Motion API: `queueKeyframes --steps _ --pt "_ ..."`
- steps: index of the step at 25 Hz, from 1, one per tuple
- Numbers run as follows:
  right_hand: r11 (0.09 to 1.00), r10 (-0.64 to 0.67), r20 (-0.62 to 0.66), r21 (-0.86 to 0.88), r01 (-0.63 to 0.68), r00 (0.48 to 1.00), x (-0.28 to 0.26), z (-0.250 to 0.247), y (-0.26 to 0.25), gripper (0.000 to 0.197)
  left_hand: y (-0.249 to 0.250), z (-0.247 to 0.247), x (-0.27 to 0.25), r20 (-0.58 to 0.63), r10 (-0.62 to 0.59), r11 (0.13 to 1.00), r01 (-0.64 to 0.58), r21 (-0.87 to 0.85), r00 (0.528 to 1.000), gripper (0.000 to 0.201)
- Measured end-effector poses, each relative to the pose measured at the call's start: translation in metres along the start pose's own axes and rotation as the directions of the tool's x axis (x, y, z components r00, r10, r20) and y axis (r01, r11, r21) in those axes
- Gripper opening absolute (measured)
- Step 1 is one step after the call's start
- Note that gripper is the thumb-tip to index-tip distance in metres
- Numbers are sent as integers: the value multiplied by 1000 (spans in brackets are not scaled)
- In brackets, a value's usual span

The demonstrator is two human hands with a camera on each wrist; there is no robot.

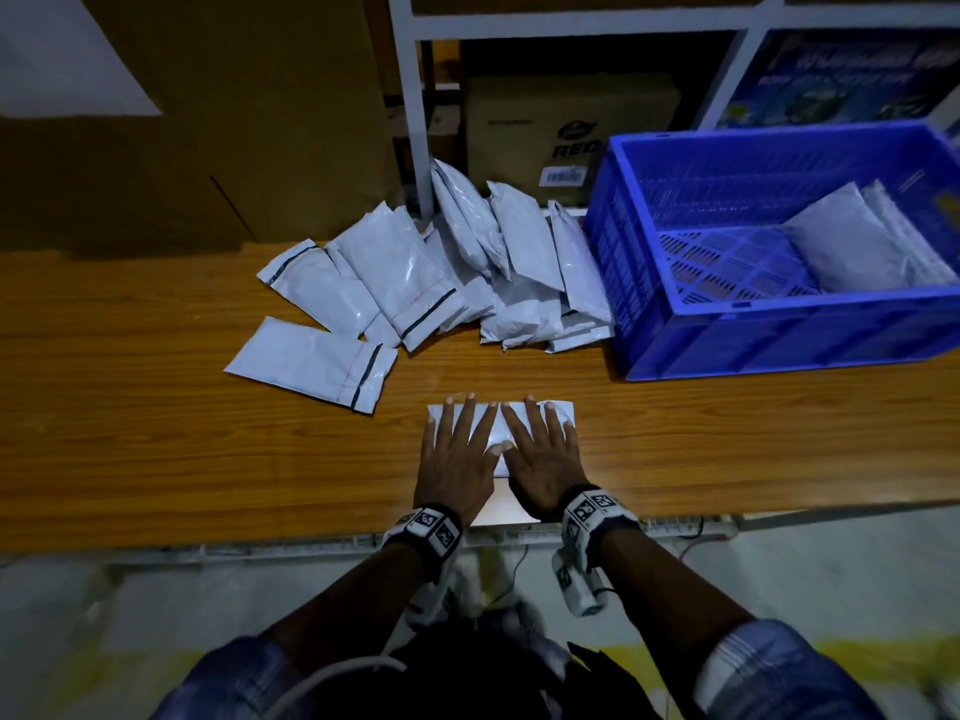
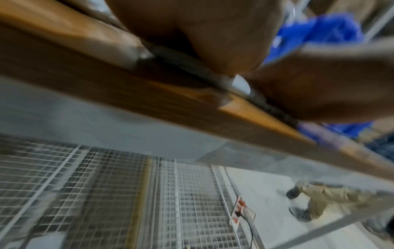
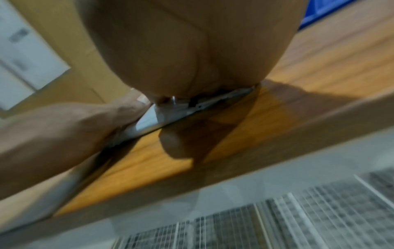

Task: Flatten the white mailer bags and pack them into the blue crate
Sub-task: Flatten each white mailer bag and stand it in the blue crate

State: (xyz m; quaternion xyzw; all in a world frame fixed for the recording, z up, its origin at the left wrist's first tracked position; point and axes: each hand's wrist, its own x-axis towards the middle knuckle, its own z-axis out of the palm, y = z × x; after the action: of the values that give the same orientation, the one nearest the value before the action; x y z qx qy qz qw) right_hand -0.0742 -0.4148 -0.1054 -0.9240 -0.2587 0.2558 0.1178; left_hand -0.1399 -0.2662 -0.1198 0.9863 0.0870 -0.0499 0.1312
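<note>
Item: white mailer bag, flat on the tabletop near its front edge, crosswise to the person.
Left hand: fingers straight and spread, palm pressing the bag; grips nothing.
Right hand: the same, beside the left, thumbs nearly touching.
Pile of bags: unflattened, well behind, leaning on the blue crate, which holds a few bags at its far right.
Risks, as judged: trapped air springs the bag back; smooth plastic slides on the wood toward the edge; a careless lift disturbs the leaning pile.
</note>
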Motion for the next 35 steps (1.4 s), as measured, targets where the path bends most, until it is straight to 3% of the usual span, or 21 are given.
queueKeyframes --steps 5,12,15,21,26,35 --pt "999 -27 -199 25 33 980 -12 -5 -11 54 -1 -8 4 22 -14 998 16 -67 1000 53" --pt "1000 9 -172 17 -6 985 -5 14 -15 55 -6 -3 -5 23 19 998 -18 -59 1000 58" --pt "999 28 -159 19 -25 987 -5 12 -15 55 -2 -3 -10 -46 9 1000 -9 3 999 62" --pt "999 4 -14 32 -4 1000 -3 0 -11 57 2 6 -9 -27 -31 999 30 -22 999 60" --pt "997 -72 -160 26 78 985 -10 -8 -12 55 -1 2 -9 7 -42 999 42 -28 999 61" --pt "1000 -15 -105 -21 13 994 -2 8 -11 57 -7 1 -8 -15 30 999 -31 -42 999 63"
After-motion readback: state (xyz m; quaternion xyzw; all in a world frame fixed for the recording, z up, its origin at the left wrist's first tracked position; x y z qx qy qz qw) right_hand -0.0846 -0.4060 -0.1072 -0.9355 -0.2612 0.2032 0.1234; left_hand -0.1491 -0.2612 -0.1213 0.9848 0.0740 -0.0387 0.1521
